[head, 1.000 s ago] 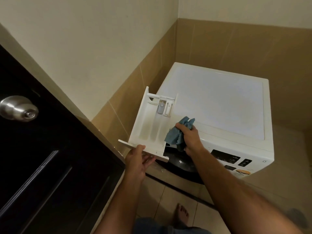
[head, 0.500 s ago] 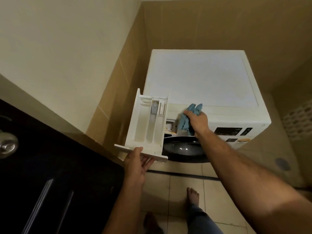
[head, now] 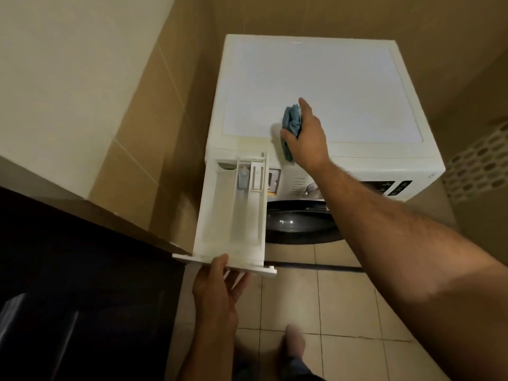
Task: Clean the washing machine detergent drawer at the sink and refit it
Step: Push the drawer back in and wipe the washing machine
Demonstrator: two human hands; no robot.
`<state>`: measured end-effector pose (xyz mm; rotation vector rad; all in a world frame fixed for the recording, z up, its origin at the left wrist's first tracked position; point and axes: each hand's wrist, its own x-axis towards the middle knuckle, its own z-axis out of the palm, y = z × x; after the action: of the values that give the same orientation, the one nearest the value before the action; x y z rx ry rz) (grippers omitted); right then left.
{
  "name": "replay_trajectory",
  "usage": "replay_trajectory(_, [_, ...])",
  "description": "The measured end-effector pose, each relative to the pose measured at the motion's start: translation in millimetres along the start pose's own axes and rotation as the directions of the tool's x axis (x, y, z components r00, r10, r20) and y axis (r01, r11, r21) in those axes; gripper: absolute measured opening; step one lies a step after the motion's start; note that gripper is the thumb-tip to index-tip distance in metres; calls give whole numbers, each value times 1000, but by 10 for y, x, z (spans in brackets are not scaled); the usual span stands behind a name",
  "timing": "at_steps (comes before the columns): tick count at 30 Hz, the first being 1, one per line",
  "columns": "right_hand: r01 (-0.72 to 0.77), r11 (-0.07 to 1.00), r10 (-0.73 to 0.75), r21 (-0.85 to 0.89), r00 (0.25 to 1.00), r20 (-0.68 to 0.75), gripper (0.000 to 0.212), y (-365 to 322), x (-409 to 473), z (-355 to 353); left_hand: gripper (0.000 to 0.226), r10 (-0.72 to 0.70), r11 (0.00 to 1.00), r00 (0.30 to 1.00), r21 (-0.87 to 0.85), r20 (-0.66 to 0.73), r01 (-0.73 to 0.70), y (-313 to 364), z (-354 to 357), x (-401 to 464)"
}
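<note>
Left hand [head: 217,287] holds drawer [head: 233,213], right hand [head: 305,136] w/ cloth [head: 292,121] over washer top [head: 343,86], tiled floor [head: 343,303]

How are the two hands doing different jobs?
The left hand holds the white detergent drawer by its front panel; the right hand grips a blue cloth. The left is low, near the floor tiles; the right reaches over the washing machine top. Both are bare.

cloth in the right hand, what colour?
Blue, a muted grey-blue. The cloth is bunched in the right hand; head view shows it.
</note>
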<state>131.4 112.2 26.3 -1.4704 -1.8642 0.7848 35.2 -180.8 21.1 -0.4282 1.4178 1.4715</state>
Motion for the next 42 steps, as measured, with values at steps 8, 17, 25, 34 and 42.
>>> replay_trajectory(8, [205, 958, -185, -200, 976, 113, 32, 393, 308, 421, 38, 38, 998, 998, -50, -54, -41, -273, -90, 62])
replay_trajectory(17, [259, 917, -244, -304, 966, 85, 22, 488, 363, 497, 39, 9, 999, 994, -43, -104, -13, -414, -141, 137])
replay_trajectory(25, [211, 932, -210, -295, 977, 34, 23, 453, 301, 491, 38, -29, 999, 996, -16, -84, 28, -395, -279, 315])
replay_trajectory(34, [169, 940, -176, -297, 984, 1, 27, 424, 252, 483, 28, -24, 998, 998, 51, -55, 27, -393, -343, 534])
replay_trajectory(42, [167, 941, -178, -293, 984, -11, 25, 395, 219, 480, 30, 35, 992, 999, 118, 20, -38, -401, -374, 637])
